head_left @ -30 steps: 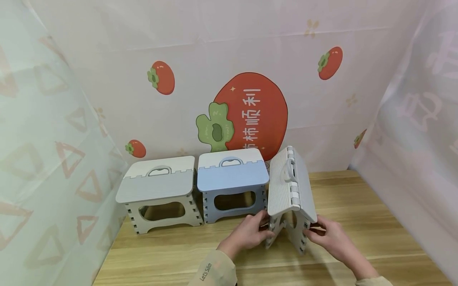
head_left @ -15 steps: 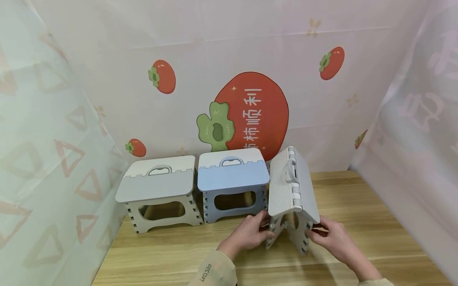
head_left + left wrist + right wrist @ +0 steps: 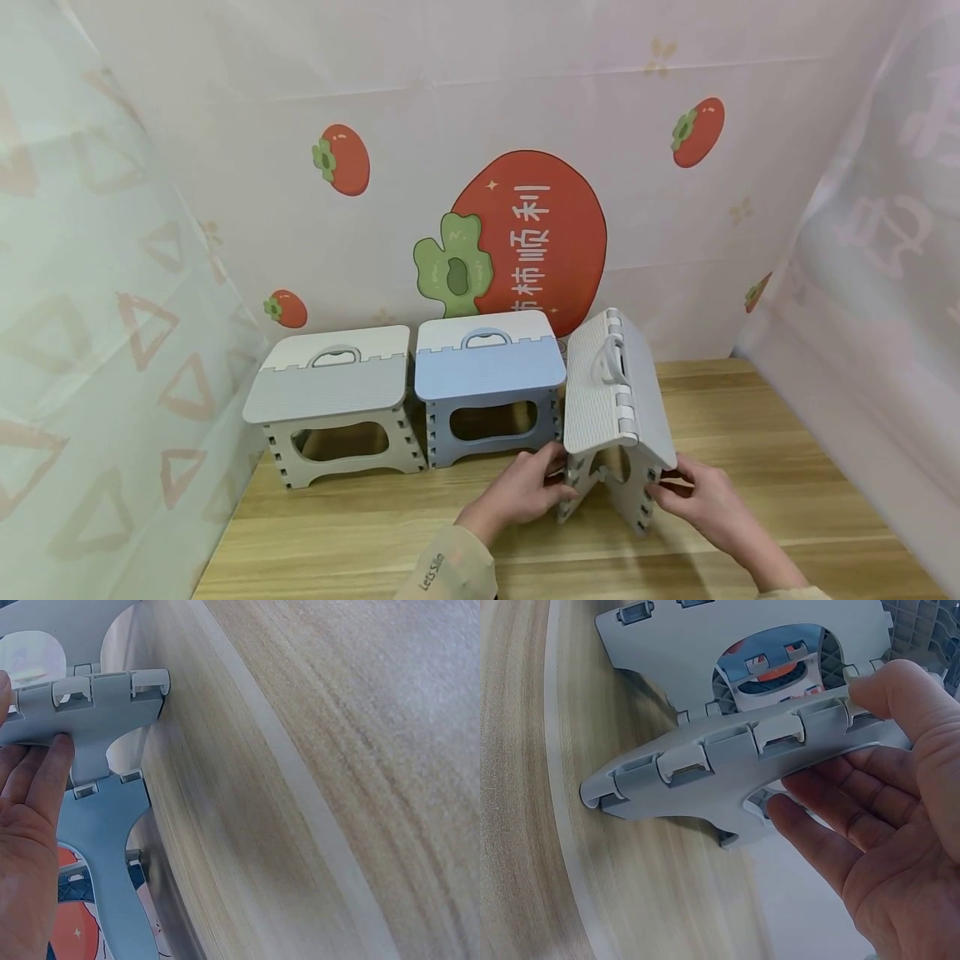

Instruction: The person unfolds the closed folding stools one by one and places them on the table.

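A grey folding stool (image 3: 588,392) stands half unfolded at the right of the row in the head view, its top bent into a ridge with a carry handle. My left hand (image 3: 525,485) grips its left leg panel by the front edge. On the other side, my right hand (image 3: 699,502) holds the right leg panel under the top's edge. In the right wrist view, the thumb (image 3: 904,694) lies on the hinged edge of the leg panel (image 3: 727,754), fingers against its outer face. The left wrist view shows fingers (image 3: 51,776) against the other leg panel (image 3: 82,712).
Just left of the grey stool stands a blue-and-white folding stool (image 3: 491,375), fully unfolded. Further left is a grey-and-white one (image 3: 330,383), also unfolded. They stand on a wood-grain table (image 3: 360,533), with a persimmon-printed backdrop (image 3: 600,108) behind and sheets at both sides.
The grey stool's right half has swung a little to the right, widening the spread of its legs. My right hand moved right with it, while the left hand stayed nearly in place.
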A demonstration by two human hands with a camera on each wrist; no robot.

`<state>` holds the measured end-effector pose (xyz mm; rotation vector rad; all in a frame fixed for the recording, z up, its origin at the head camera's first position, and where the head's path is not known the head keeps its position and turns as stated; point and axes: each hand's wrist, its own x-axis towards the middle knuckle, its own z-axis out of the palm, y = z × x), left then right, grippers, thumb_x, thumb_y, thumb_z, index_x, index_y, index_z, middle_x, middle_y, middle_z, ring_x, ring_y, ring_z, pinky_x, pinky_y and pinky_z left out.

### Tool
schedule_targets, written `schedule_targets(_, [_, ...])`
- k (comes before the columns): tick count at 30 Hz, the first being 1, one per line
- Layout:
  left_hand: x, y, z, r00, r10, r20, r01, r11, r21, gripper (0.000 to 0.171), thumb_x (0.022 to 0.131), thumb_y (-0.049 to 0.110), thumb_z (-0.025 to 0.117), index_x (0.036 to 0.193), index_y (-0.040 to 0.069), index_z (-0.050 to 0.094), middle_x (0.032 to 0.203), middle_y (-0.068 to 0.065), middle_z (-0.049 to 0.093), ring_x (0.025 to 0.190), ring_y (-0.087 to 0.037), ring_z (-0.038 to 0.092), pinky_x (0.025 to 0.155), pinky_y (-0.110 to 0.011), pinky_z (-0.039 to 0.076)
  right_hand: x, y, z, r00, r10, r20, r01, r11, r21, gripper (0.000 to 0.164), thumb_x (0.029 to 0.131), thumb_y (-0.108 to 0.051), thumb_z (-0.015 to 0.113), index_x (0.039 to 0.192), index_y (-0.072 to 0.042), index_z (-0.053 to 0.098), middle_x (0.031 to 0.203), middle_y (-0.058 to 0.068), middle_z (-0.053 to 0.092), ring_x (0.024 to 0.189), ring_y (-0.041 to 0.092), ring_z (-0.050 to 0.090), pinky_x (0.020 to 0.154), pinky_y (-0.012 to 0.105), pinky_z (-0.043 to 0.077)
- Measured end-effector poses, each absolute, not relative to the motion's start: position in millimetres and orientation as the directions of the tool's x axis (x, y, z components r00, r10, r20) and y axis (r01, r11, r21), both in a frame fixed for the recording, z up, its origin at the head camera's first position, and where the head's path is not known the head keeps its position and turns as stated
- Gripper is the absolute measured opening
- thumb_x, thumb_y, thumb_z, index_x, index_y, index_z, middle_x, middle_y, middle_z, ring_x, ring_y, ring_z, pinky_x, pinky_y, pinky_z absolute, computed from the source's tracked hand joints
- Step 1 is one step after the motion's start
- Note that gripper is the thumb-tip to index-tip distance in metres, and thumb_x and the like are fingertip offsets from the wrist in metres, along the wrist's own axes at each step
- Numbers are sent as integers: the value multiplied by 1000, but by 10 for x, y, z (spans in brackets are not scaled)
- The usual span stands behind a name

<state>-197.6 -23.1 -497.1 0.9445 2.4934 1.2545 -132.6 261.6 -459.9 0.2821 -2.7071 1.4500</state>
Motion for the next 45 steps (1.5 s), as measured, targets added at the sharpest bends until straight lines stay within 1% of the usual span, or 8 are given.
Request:
schedule_targets(7, [-1975, -233, -4980, -774, 624, 106, 458, 438, 774, 47, 97, 26, 73, 138, 12, 55, 143, -8, 61, 131, -12, 57, 103, -23, 50, -1313, 2651, -4607, -981, -135, 138, -190, 554, -811, 38, 92, -13, 77, 125, 0, 67, 120, 17, 71, 102, 14, 70, 83, 32, 62])
schedule_targets(10, [-1972, -232, -4981, -773, 625, 103, 457, 438, 774, 48, 97, 26, 73, 139, 12, 55, 143, -7, 61, 131, -12, 57, 103, -23, 50, -1306, 2665, -4610, -982, -134, 135, -187, 552, -812, 37, 92, -13, 77, 125, 0, 67, 120, 16, 71, 101, 10, 70, 83, 31, 62])
schedule_targets(18, [-1958, -230, -4966, -775, 623, 110, 462, 439, 770, 47, 96, 26, 73, 138, 11, 56, 142, -8, 62, 130, -12, 57, 102, -23, 51, -1296, 2691, -4622, -983, -133, 126, -178, 544, -820, 38, 92, -13, 78, 126, -1, 67, 119, 15, 71, 102, 7, 69, 83, 29, 62])
schedule_targets(25, [-1952, -235, -4964, -773, 623, 118, 469, 437, 767, 47, 97, 26, 73, 138, 10, 56, 141, -9, 62, 129, -14, 58, 101, -23, 51, -1288, 2719, -4624, -977, -147, 155, -210, 547, -810, 36, 92, -11, 77, 125, 0, 67, 118, 16, 71, 100, 2, 67, 82, 28, 61])
schedule_targets(30, [-1950, -234, -4955, -772, 624, 119, 472, 437, 766, 47, 97, 25, 73, 138, 10, 56, 141, -9, 62, 129, -12, 58, 102, -22, 51, -1285, 2737, -4621, -974, -153, 169, -226, 556, -800, 35, 92, -10, 77, 124, -1, 67, 116, 15, 72, 100, 1, 66, 82, 27, 61])
schedule_targets(36, [-1949, -236, -4961, -775, 622, 111, 467, 444, 765, 48, 97, 27, 73, 138, 11, 56, 141, -8, 62, 129, -12, 58, 102, -23, 51, -1277, 2747, -4615, -971, -147, 186, -237, 572, -785, 34, 92, -9, 77, 123, -1, 68, 114, 14, 73, 98, -3, 64, 80, 23, 60])
schedule_targets(41, [-1943, -238, -4956, -774, 624, 109, 468, 447, 762, 48, 97, 27, 72, 139, 11, 55, 141, -8, 62, 129, -12, 58, 102, -22, 50, -1271, 2763, -4621, -970, -148, 195, -245, 572, -783, 35, 91, -8, 76, 124, 0, 67, 114, 16, 72, 98, -4, 63, 79, 21, 60])
schedule_targets(45, [-1937, -238, -4949, -771, 627, 112, 474, 447, 758, 48, 97, 27, 72, 139, 10, 55, 141, -9, 62, 129, -12, 58, 102, -22, 50, -1265, 2776, -4627, -971, -147, 190, -240, 567, -788, 36, 92, -9, 76, 124, 1, 67, 115, 16, 72, 98, -2, 64, 80, 23, 60])
